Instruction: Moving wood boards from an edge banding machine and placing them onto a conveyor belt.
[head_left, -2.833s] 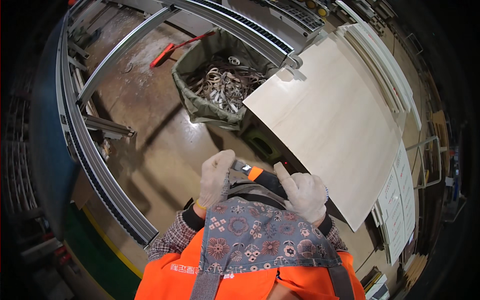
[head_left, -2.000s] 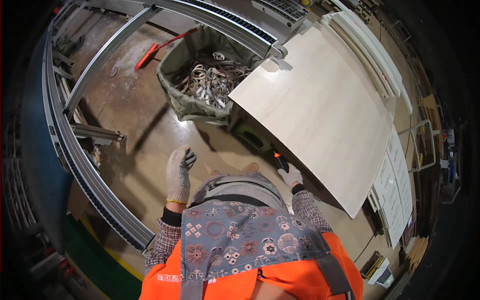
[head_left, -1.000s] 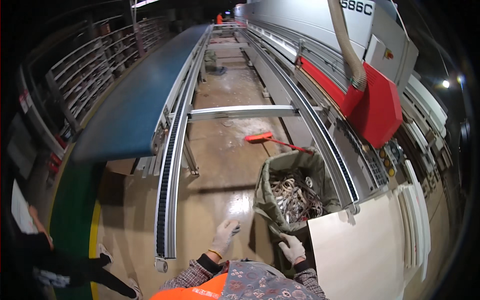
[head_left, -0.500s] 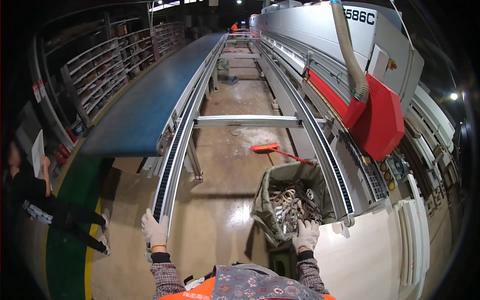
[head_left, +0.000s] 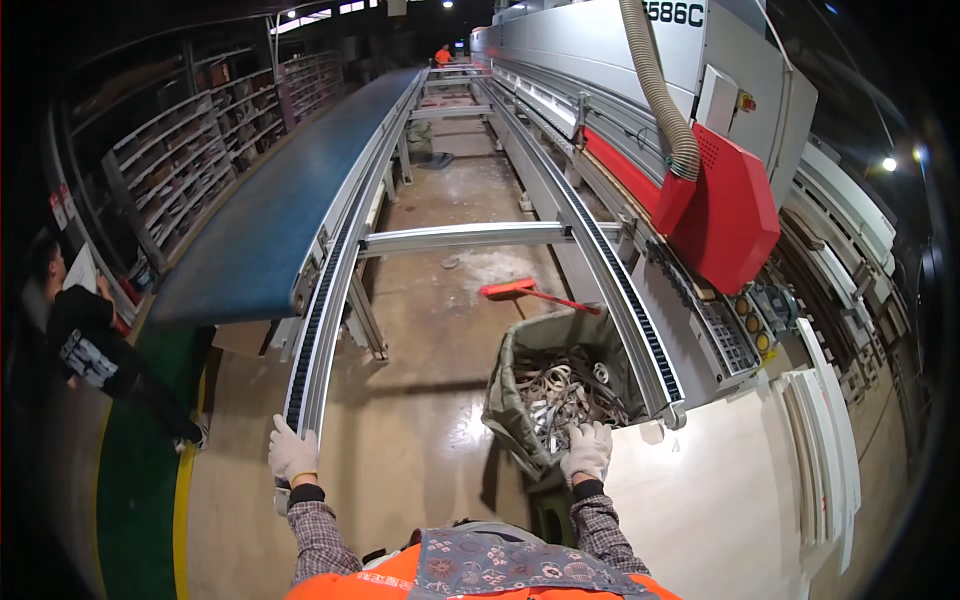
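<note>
My left hand (head_left: 293,455), in a whitish work glove, is closed over the near end of the left metal rail (head_left: 322,345), which carries a dark roller strip. My right hand (head_left: 588,452), gloved alike, rests with fingers stretched forward at the near rim of an olive-green fabric bin (head_left: 502,395). Beside that hand lies the corner of a large pale panel (head_left: 690,480). Tangled thin strips (head_left: 572,400) in grey, tan and white fill the bin. The right rail (head_left: 632,310) ends just above the panel. Whatever lies beneath my right palm is hidden.
A crossbar (head_left: 460,236) joins the two rails. Beyond it, a red broom (head_left: 512,288) lies on the floor. A blue conveyor belt (head_left: 270,230) runs along the left, a white machine with a red hood (head_left: 725,215) along the right. A person (head_left: 88,325) stands far left.
The whole view has shifted, so fixed things sit further left in it. Both hands stay at the same places on the rail and bin. The person at left has changed posture, more upright in view.
</note>
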